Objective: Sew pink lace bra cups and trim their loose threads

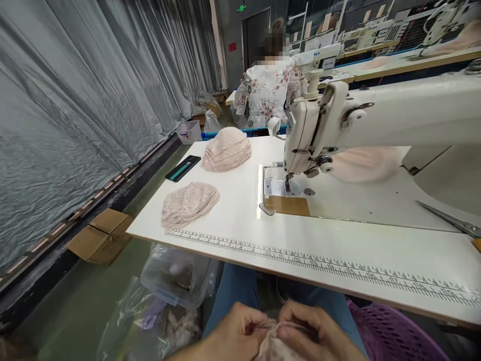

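Note:
Over my lap, below the table's front edge, my left hand (240, 333) pinches a piece of pale pink lace fabric (277, 346). My right hand (313, 331) grips the same fabric close beside it, fingers bent and slightly blurred. On the white table (233, 210) lie a stack of pink lace pieces (190, 203) at the front left and a taller pink pile (227, 149) behind it. A white sewing machine (304, 125) stands to the right, with more pink fabric (364, 163) behind its needle area.
Scissors (447, 218) lie at the table's right, a phone (183, 168) at its left edge. Below are a clear plastic bin (176, 273), a cardboard box (99, 235) and a purple basket (394, 331). A person (268, 90) sits beyond the table.

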A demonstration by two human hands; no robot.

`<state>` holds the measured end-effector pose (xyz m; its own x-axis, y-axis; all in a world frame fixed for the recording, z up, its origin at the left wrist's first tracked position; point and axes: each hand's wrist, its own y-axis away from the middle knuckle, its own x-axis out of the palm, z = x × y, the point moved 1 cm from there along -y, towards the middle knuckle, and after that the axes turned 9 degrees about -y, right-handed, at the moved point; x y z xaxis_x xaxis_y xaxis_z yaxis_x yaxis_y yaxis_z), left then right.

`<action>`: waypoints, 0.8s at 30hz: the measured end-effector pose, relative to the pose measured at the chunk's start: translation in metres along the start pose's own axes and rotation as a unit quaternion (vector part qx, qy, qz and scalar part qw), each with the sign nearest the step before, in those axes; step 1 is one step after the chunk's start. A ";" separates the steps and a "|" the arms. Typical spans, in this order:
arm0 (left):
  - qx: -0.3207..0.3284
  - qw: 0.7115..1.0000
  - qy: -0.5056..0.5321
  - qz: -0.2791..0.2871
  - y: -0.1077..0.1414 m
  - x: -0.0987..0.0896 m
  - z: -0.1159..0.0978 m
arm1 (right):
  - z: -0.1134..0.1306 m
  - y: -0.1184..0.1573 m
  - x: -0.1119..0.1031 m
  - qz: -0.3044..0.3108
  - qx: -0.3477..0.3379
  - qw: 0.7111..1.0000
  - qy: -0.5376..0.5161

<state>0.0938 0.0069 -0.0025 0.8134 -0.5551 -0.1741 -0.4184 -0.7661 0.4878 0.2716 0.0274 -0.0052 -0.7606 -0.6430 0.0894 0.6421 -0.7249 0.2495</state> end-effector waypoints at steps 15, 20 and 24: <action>-0.062 0.977 0.181 0.090 0.006 -0.024 0.002 | 0.005 -0.021 0.012 0.004 0.053 0.989 0.135; -0.035 0.986 0.142 0.078 0.010 -0.026 -0.001 | 0.007 -0.020 0.011 0.009 0.063 0.987 0.148; -0.026 0.985 0.141 0.092 0.013 -0.027 -0.001 | 0.006 -0.020 0.011 0.011 0.046 0.986 0.162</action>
<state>0.0670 0.0117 0.0090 0.8089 -0.5653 0.1617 -0.5534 -0.6392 0.5340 0.2500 0.0367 -0.0033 -0.6667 -0.7143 -0.2129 0.6356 -0.6941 0.3381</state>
